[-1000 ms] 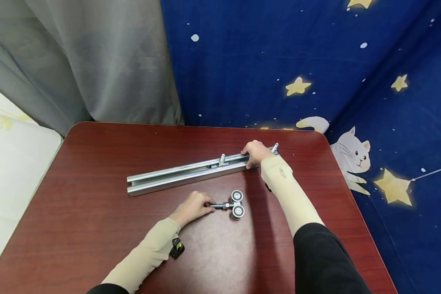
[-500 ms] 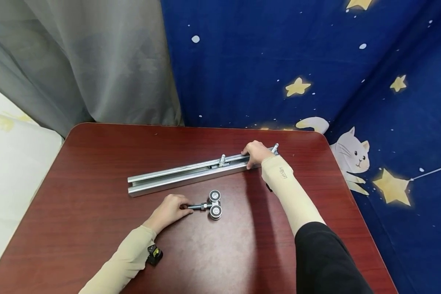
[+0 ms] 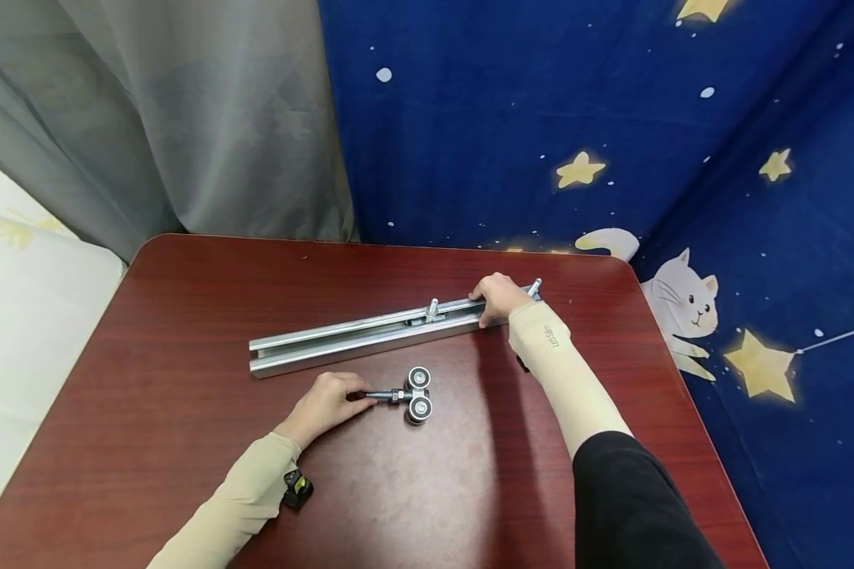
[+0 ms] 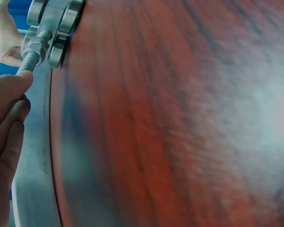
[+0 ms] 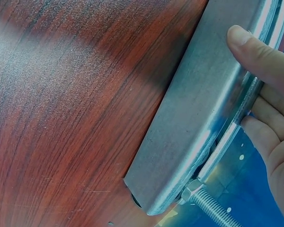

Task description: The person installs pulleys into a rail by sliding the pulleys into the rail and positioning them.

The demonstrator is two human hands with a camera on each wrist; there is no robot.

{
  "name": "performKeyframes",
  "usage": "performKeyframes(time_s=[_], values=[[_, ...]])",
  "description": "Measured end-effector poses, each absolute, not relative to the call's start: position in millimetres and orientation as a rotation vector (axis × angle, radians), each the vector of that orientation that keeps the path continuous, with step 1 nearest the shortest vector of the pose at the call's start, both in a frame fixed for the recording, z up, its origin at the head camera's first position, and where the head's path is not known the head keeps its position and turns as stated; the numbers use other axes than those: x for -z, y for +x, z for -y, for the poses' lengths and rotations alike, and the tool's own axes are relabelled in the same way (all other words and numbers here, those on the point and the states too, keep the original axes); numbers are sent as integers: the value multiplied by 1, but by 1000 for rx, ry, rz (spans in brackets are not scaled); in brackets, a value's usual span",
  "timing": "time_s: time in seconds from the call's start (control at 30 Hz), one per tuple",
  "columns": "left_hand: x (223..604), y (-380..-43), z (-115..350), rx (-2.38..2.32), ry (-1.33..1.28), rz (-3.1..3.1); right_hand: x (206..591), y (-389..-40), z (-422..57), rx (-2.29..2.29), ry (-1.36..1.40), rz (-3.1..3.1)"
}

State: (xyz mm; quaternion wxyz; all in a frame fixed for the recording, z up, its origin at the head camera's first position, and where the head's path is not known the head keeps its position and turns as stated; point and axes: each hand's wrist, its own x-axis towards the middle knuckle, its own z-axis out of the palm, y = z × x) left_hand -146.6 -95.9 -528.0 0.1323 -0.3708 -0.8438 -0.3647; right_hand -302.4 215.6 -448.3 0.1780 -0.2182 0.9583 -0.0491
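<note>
My left hand (image 3: 329,406) pinches the threaded bolt of a roller trolley (image 3: 418,395), whose wheels point to the right. In the left wrist view the trolley (image 4: 49,28) shows several steel wheels and nuts on its bolt, with thumb and fingers around the bolt's end. A slotted steel channel rail (image 3: 341,341) lies slantwise on the table behind it. My right hand (image 3: 501,297) grips the rail across its slot near the right end. A bolt (image 3: 432,308) stands up from the slot left of that hand. Another bolt (image 5: 210,205) sticks out at the rail's right end.
The reddish-brown wooden table (image 3: 185,442) carries the rail and has rounded back corners. Behind it hang a grey curtain (image 3: 242,126) and a blue curtain (image 3: 470,126) with stars and a cat. A white surface (image 3: 28,332) is at the left.
My left hand has moved left with the roller trolley, mostly in the first half second. The right hand and the rail have stayed in place.
</note>
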Motion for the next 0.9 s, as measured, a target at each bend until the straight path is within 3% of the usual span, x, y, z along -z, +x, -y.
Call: performKeyframes(time_s=[0.43,0.9], values=[[499,-157,73,1149,-1244,2236,448,-301,-216,140,-645,-2723],[470,-170,2,858,-1497,2358,450,-302,-220,158,-619,-2718]])
